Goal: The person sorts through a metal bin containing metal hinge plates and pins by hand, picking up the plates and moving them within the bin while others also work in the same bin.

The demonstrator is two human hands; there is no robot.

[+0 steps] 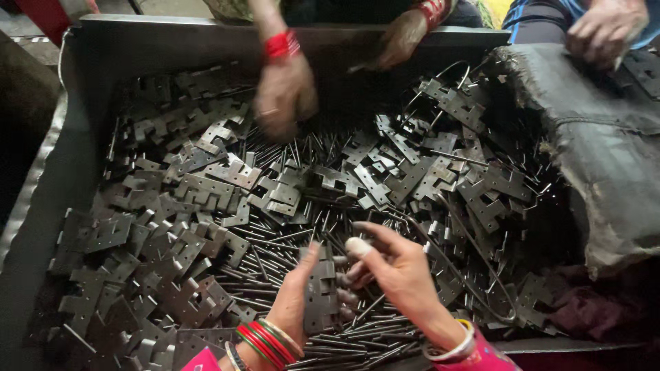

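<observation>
Left hand (297,292), thumb raised, grips an upright metal hinge (320,292) at the near edge of the metal tray (89,96), over the heap of hinge plates (185,227) and thin pins (275,244). Right hand (392,264) beside it, fingers loosely curled and half spread, fingertips near the hinge's edge (whether it pinches a pin, cannot tell). Across the tray, 1 co-worker's hand (283,93) is motion-blurred; a dark cloth (598,137) covers the right side.
</observation>
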